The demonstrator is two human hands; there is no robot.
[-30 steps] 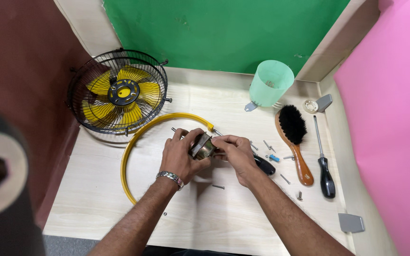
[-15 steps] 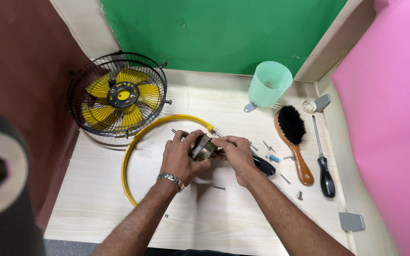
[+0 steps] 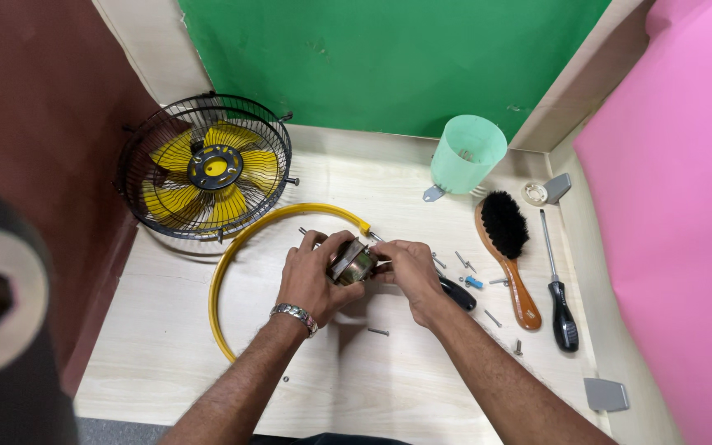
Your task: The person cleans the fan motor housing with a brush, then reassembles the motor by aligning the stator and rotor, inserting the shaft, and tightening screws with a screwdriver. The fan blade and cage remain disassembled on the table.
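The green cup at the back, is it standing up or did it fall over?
Tipped. The green cup leans with its open mouth facing up toward the camera, resting by the green wall, not standing flat on the table.

Left hand [image 3: 311,278] covers most of the small round brass-coloured metal motor [image 3: 353,264]; black-handled tool [image 3: 457,293] half hidden under right hand [image 3: 409,270].

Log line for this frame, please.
left hand: holds motor | right hand: on motor | nearby: yellow ring, fan, brush, screwdriver
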